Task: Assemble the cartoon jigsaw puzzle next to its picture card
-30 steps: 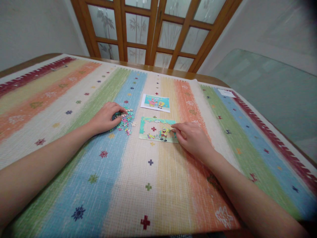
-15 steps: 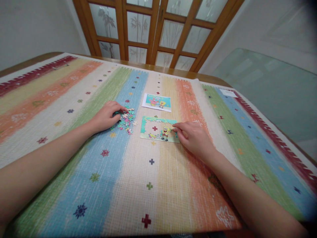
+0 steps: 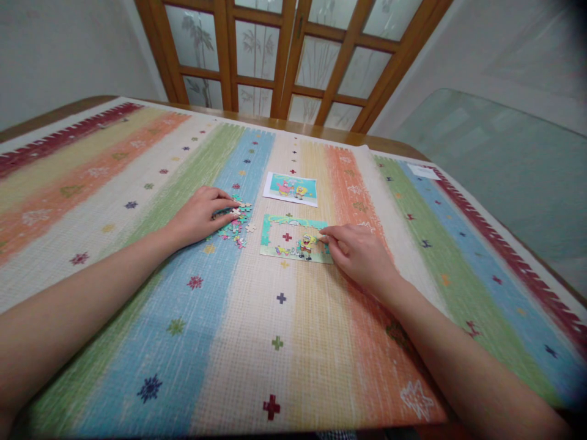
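A partly built cartoon jigsaw puzzle [image 3: 293,239] lies on a striped tablecloth [image 3: 284,318], its frame joined and its middle bare. My right hand [image 3: 358,253] rests at the puzzle's right edge, with forefinger and thumb pinched at a piece there. My left hand [image 3: 199,214] lies over a heap of loose puzzle pieces [image 3: 236,225] to the left of the puzzle, its fingers stretched onto the pieces. A small reference picture [image 3: 290,188] of the same cartoon lies just beyond the puzzle.
The tablecloth covers a wooden table whose far edge [image 3: 321,131] shows below a wooden-framed frosted glass door [image 3: 284,55]. A small white paper [image 3: 420,172] lies at the cloth's far right. A pale green glass surface [image 3: 504,165] stands to the right.
My left hand has slid a little to the right over the loose pieces, its fingers now stretched out. My right hand has stayed at the puzzle's right edge.
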The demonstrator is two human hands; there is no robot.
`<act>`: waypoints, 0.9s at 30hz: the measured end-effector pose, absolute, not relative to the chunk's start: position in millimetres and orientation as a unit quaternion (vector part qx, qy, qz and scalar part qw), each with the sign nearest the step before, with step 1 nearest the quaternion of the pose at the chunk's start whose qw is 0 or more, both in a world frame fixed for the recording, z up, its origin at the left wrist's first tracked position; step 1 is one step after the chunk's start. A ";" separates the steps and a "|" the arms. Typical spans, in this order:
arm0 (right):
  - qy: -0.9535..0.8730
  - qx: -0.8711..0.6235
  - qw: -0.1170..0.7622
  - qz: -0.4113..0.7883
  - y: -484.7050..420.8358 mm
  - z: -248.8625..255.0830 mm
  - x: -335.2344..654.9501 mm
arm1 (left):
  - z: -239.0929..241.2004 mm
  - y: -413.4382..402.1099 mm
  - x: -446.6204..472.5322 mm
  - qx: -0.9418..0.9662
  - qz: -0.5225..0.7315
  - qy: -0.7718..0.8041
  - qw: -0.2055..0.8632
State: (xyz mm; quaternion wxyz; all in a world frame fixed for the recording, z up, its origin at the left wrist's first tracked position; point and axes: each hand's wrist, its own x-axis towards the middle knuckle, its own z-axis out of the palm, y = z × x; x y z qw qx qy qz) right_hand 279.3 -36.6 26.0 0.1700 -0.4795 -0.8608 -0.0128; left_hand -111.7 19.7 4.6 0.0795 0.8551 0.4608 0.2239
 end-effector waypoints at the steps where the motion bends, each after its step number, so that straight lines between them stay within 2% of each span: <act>1: -0.861 -0.479 0.170 -0.012 -36.5 25.9 279.5 | 4.9 19.2 -111.3 0.854 0.224 0.463 0.079; 11: -0.861 -0.480 0.171 -0.011 -36.8 24.9 280.9 | 6.3 21.6 -113.7 0.819 0.256 0.505 0.089; 18: -0.862 -0.477 0.171 -0.019 -36.4 24.4 281.1 | 7.9 22.6 -117.3 0.726 0.307 0.574 0.224; 27: -0.861 -0.480 0.171 -0.011 -36.4 25.0 280.7 | 7.8 23.2 -118.0 0.714 0.350 0.562 0.226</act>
